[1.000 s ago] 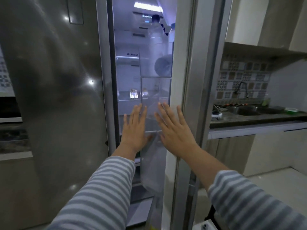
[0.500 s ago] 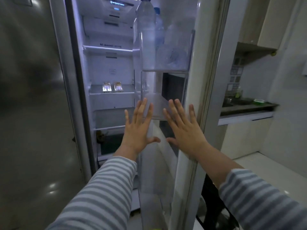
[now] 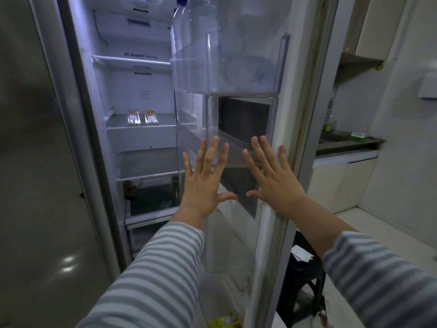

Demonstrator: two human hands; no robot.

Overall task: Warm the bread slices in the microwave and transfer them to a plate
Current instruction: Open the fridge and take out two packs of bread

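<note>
Your fingers [image 3: 214, 152] are spread straight on both hands, holding nothing: the left hand [image 3: 204, 185] and right hand [image 3: 274, 183] are raised side by side, palms forward, in front of the open fridge door [image 3: 305, 129], thumbs nearly meeting. Whether the fingertips touch the clear middle door bin [image 3: 238, 147] cannot be told.

Two small clear packets [image 3: 142, 117] with something golden-brown inside, possibly the bread, sit side by side on a fridge shelf [image 3: 123, 129], up and to the left of your left hand and well apart from it, deeper in the compartment.

Your upper door bin [image 3: 196, 69] holds a clear water bottle [image 3: 186, 24] with a blue cap, standing upright, and a second pale bottle [image 3: 246, 69] lying on its side. Nothing can be made out in the middle bin. Dark shapes rest at the back of the lower shelf [image 3: 151, 177], too dim to name.

Striped sleeves [image 3: 151, 275] cover both forearms. At the bottom edge a yellow package [image 3: 224, 323] is cut off. To the right, a counter [image 3: 347, 144] carries a green item, blurred.
</note>
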